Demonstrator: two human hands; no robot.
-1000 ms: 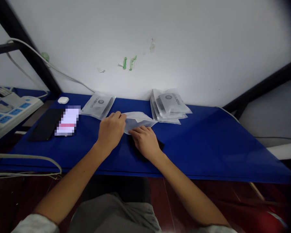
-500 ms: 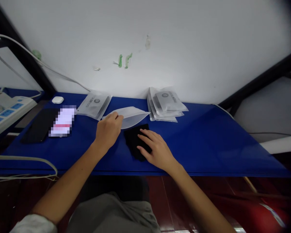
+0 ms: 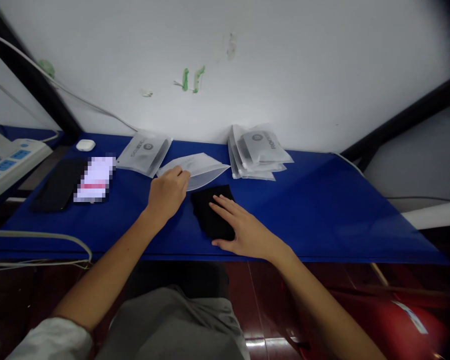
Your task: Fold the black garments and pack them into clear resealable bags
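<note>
Our left hand (image 3: 168, 194) pinches the frosted pouch (image 3: 200, 164); our right hand (image 3: 249, 231), fingers spread, touches the folded black cloth (image 3: 210, 220) on the bench (image 3: 322, 210). Sideways pressure could rumple the cloth; a loose pinch could drop the pouch.

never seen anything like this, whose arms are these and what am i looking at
A camera worn on someone's head looks forward and down, so the arms belong to the wearer; no robot here. All three pictures share that view, the last being now.

The left hand holds an open, frosted bag. The right hand rests on a folded black item, probably cloth.

Also on the blue tabletop: a stack of printed bags, another printed bag, a small white case and a dark phone-like slab.
</note>
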